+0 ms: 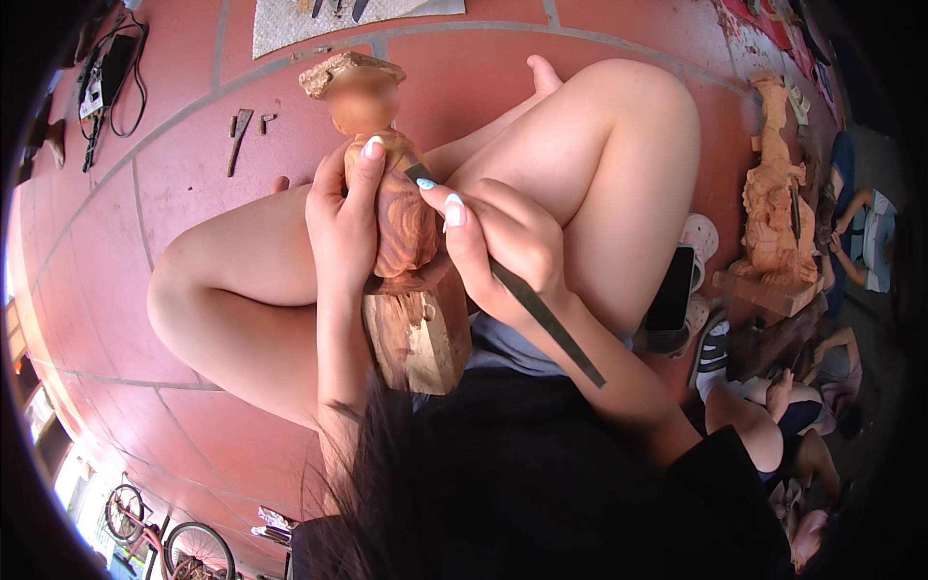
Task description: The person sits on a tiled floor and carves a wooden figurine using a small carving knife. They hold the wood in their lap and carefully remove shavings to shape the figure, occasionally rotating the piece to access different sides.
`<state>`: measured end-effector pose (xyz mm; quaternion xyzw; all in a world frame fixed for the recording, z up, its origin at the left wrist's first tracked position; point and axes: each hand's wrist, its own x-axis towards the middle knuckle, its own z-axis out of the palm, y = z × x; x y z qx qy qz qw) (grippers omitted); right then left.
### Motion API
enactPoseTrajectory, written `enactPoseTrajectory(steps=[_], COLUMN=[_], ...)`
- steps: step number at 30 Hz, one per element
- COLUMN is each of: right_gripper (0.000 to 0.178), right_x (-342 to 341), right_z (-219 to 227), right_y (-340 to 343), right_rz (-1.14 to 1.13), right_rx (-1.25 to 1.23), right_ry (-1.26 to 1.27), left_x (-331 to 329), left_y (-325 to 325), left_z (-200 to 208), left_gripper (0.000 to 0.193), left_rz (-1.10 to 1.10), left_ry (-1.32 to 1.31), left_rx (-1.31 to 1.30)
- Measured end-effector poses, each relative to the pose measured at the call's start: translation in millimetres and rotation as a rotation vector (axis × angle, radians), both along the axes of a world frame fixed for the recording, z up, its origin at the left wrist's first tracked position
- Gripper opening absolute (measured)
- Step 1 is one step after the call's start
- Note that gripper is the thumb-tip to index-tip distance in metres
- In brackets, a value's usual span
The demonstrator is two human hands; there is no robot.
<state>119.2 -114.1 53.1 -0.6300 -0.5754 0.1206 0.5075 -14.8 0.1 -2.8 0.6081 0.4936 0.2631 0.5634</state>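
A carved wooden figure (pixel 401 217) with swirling brown grain stands tilted between my bent legs, its rough wide top pointing away from me. Below the body is its uncarved block base (pixel 416 333), near my lap. My left hand (pixel 340 217) wraps round the figure's left side, thumb pressed on its upper part. In my right hand (pixel 507 232) is a long, flat, dark metal chisel (pixel 546 324). Its front end lies against the figure's upper right side, with my fingertips close to that end; the rest runs back over my right wrist.
On the red tiled floor (pixel 174 290) lie a small metal tool (pixel 238 140) and a corded black device (pixel 111 77). A pale mat (pixel 358 24) with tools lies ahead. To the right are a phone (pixel 670 290), clogs (pixel 698 237), a large wood carving (pixel 773 203) and other people (pixel 822 387).
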Motion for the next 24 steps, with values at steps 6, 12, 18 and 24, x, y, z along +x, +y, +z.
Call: enactPoseTrajectory(steps=[6, 12, 18, 24], right_gripper=[0.028, 0.029, 0.032, 0.021], right_x=[-10, -10, 4, -16], right_z=[3, -8, -4, -2], right_y=[-27, -34, -8, -35], right_rz=[0.103, 0.068, 0.002, 0.108], right_rx=[0.017, -0.044, -0.081, 0.010], right_ry=[0.025, 0.064, 0.151, 0.042], left_x=[5, 1, 1, 3], left_y=[-1, -1, 2, 2], left_z=[5, 9, 9, 10], left_gripper=[0.046, 0.047, 0.048, 0.047], left_rz=[0.070, 0.020, -0.012, 0.037], left_ry=[-0.042, 0.041, 0.005, -0.019], left_rx=[-0.031, 0.036, 0.009, -0.026])
